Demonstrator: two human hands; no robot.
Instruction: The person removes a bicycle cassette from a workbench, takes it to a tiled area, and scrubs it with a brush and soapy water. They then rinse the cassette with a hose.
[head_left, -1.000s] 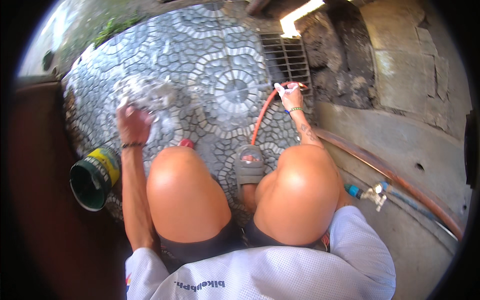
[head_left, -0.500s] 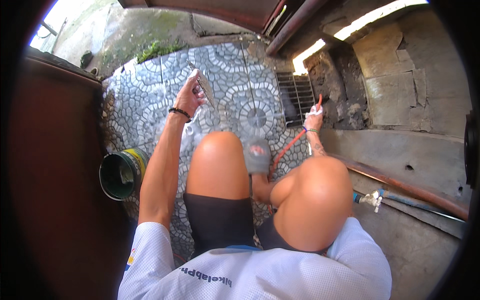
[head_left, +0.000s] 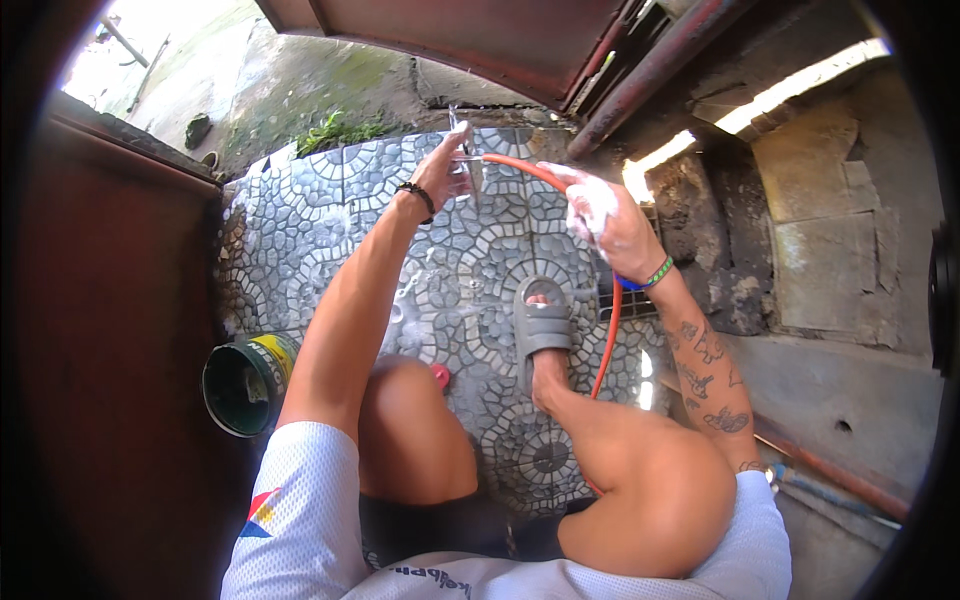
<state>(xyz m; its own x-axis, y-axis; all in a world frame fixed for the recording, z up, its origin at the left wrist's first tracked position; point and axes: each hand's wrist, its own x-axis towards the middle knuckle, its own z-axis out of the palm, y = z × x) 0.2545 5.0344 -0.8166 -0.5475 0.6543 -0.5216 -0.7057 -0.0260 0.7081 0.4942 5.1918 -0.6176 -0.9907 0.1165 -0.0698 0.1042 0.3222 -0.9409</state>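
My left hand (head_left: 440,178), wet and with a dark bead bracelet at its wrist, is closed on a thin flat metal piece (head_left: 475,178). The piece stands nearly edge-on, so its exact kind does not show. My right hand (head_left: 622,228), white with suds, grips an orange hose (head_left: 525,168) near its end. The hose mouth points left at the metal piece, and water runs from it onto the piece and my left fingers. Below the right hand the hose trails down past my foot.
Patterned stone-look tiles (head_left: 380,240) with patches of foam lie under my hands. A dark green bucket (head_left: 210,385) stands at left beside a red-brown metal panel (head_left: 120,300). A floor grate (head_left: 630,305) is partly behind my right wrist. My foot wears a grey slide (head_left: 545,327).
My right hand has come up and left from beside the grate, bringing the hose end to the metal piece. My left hand has shifted right with the piece.
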